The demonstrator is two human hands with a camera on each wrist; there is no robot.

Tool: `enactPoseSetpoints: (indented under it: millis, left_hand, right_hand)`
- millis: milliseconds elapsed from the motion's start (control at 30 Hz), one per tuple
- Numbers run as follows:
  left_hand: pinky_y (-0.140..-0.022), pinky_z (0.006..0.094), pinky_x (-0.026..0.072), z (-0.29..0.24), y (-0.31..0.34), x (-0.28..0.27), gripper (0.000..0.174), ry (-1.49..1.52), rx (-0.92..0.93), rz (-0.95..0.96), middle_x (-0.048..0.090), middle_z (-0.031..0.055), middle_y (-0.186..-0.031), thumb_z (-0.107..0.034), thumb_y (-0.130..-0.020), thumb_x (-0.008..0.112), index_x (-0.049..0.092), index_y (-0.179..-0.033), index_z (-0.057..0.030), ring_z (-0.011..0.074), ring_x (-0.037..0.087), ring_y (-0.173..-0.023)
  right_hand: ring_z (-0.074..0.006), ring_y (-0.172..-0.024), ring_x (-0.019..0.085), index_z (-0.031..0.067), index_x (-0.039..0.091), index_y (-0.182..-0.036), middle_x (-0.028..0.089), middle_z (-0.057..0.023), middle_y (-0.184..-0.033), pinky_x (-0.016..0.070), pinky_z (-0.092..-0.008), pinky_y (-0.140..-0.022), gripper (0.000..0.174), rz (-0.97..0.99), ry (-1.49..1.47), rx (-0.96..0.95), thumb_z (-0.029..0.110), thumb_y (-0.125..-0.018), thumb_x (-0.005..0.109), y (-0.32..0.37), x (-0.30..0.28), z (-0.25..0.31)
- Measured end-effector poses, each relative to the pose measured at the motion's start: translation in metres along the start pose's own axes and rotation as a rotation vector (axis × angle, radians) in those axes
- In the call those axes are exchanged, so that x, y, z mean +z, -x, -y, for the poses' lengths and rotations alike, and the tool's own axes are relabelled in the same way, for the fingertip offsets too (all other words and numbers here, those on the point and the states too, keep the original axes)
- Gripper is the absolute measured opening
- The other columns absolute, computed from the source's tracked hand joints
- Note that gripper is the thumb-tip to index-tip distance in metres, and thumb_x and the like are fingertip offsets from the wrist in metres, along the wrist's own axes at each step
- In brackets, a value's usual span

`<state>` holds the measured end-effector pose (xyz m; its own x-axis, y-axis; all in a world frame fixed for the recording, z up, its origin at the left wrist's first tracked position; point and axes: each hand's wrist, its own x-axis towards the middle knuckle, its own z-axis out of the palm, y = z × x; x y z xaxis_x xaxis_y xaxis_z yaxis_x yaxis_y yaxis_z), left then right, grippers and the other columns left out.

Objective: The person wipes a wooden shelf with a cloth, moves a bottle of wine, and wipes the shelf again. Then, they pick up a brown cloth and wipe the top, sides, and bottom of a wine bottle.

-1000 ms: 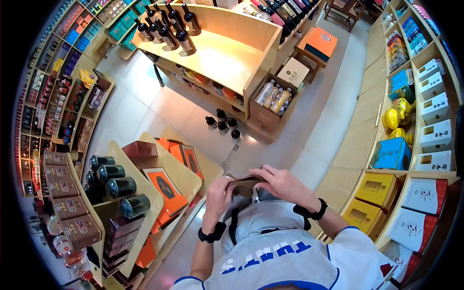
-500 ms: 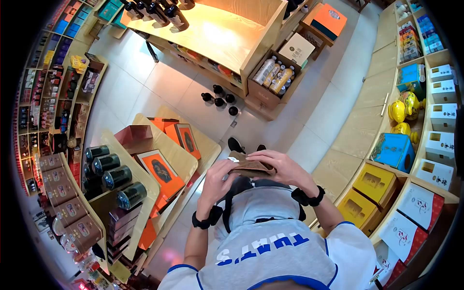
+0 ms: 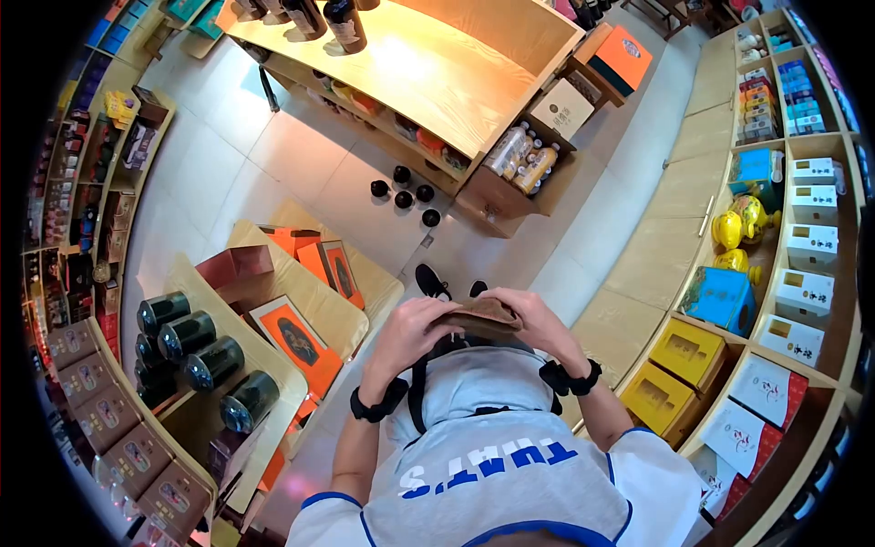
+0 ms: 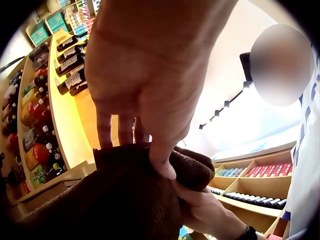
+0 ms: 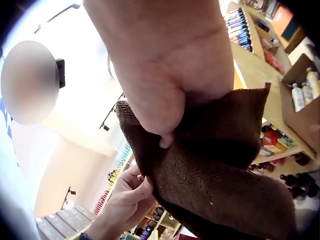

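A brown towel (image 3: 481, 317), folded over on itself, is held up in front of the person's waist. My left hand (image 3: 406, 333) pinches one end, its thumb on the near face and the fingers behind the cloth. The other end is gripped by my right hand (image 3: 530, 321), thumb pressed into a fold. In the left wrist view the towel (image 4: 135, 200) hangs below the left palm, and the right hand (image 4: 212, 212) shows beyond it. The right wrist view has its loose layers (image 5: 215, 190) spreading apart, with the left hand (image 5: 127, 200) at the edge.
Several dark bottles (image 3: 402, 199) stand on the floor ahead, beside a wooden display stand (image 3: 428, 77) carrying more bottles. An open carton (image 3: 501, 205) of drinks sits at its corner. Boxed shelves (image 3: 702, 351) line the right; a low stand with dark jars (image 3: 214, 363) is at left.
The towel has been turned and spread wider between the hands, which now hold its two ends. The head view has shifted, and the person's shoes have come into sight.
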<state>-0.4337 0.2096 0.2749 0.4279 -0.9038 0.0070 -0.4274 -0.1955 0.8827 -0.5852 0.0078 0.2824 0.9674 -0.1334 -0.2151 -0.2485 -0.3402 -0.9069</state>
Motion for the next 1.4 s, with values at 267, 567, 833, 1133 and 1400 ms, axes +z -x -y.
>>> enactPoseSetpoints:
  millis: [267, 567, 833, 1133, 1400]
  left_hand:
    - [-0.075, 0.0383, 0.0526, 0.028, 0.002, -0.031, 0.035, 0.038, 0.018, -0.037, 0.072, 0.0133, -0.092, -0.013, -0.076, 0.084, 0.074, -0.108, -0.0027, 0.0299, 0.066, -0.084]
    - [-0.075, 0.0381, 0.0511, 0.047, 0.007, -0.049, 0.021, 0.046, -0.001, -0.154, 0.072, 0.0112, -0.086, -0.008, -0.077, 0.082, 0.076, -0.096, -0.0036, 0.0292, 0.066, -0.082]
    - [-0.079, 0.0380, 0.0516, 0.052, 0.005, -0.048, 0.016, -0.035, -0.146, -0.318, 0.073, 0.0098, -0.087, -0.005, -0.078, 0.081, 0.077, -0.093, -0.0041, 0.0274, 0.066, -0.085]
    - [-0.095, 0.0372, 0.0516, 0.043, -0.005, -0.054, 0.046, -0.090, -0.173, -0.359, 0.071, 0.0121, -0.115, -0.005, -0.079, 0.082, 0.068, -0.123, -0.0040, 0.0281, 0.067, -0.108]
    - [-0.091, 0.0355, 0.0537, 0.053, -0.002, -0.056, 0.047, -0.008, -0.197, -0.288, 0.074, 0.0111, -0.106, -0.007, -0.081, 0.082, 0.067, -0.126, -0.0055, 0.0242, 0.071, -0.101]
  right_hand:
    - [-0.0432, -0.101, 0.066, 0.0013, 0.063, -0.120, 0.069, -0.0229, -0.108, 0.0528, -0.0437, -0.088, 0.039, -0.087, 0.093, 0.076, -0.008, -0.082, 0.059, -0.023, -0.002, 0.007]
    - [-0.0413, -0.089, 0.067, 0.0050, 0.065, -0.117, 0.070, -0.0210, -0.095, 0.0539, -0.0438, -0.078, 0.035, -0.109, 0.118, 0.116, 0.005, -0.083, 0.069, -0.031, -0.002, 0.008]
    - [-0.0426, -0.082, 0.067, 0.0119, 0.064, -0.119, 0.070, -0.0204, -0.089, 0.0535, -0.0489, -0.074, 0.046, -0.036, 0.216, 0.134, -0.006, -0.077, 0.058, -0.026, -0.012, 0.012]
    - [-0.0403, -0.102, 0.061, -0.0017, 0.060, -0.111, 0.060, -0.0190, -0.109, 0.0510, -0.0437, -0.087, 0.031, -0.032, 0.269, 0.108, 0.000, -0.080, 0.062, -0.024, -0.014, 0.004]
    - [-0.0418, -0.087, 0.068, 0.0004, 0.065, -0.116, 0.070, -0.0217, -0.096, 0.0554, -0.0433, -0.079, 0.033, -0.214, 0.071, 0.189, 0.010, -0.085, 0.068, -0.026, -0.014, 0.000]
